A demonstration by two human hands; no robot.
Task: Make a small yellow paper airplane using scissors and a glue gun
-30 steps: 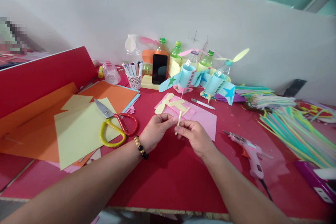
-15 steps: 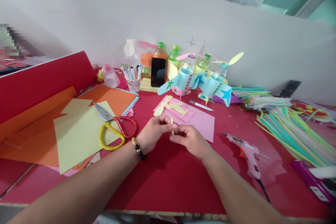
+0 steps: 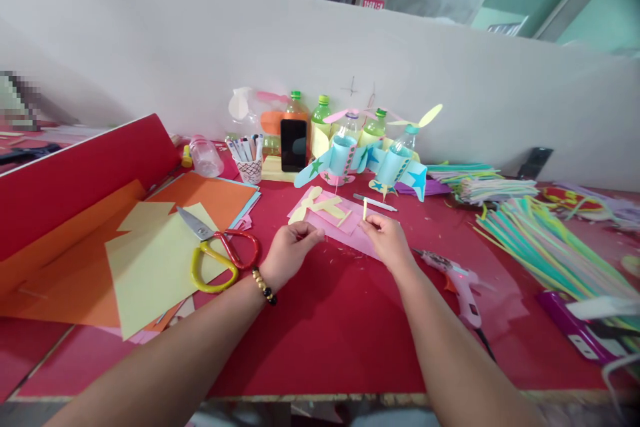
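Between the thumb and fingertips of my right hand (image 3: 387,240) stands a small, narrow pale-yellow paper strip (image 3: 365,208), held upright. My left hand (image 3: 293,250), with a beaded bracelet at the wrist, hovers to its left. Its fingers are curled and the thumb is pressed against them, with nothing visible in the pinch. Just beyond the hands, pale-yellow paper cut-outs (image 3: 327,205) lie on pink paper sheets (image 3: 340,232). Red-and-yellow-handled scissors (image 3: 214,250) rest on a yellow sheet (image 3: 150,267) left of my left hand. A pink hot glue gun (image 3: 463,283) lies right of my right hand.
Bottle planes with blue paper (image 3: 397,163) stand at the back, beside a dark phone (image 3: 293,145) and a cup of pens (image 3: 249,163). Bundled pipe cleaners (image 3: 545,240) and a purple power strip (image 3: 575,330) lie right. Orange paper (image 3: 65,273) spreads left.
My hands have moved apart. The yellow strip, earlier between both hands, is now in my right hand alone, farther right. The view has shifted slightly.
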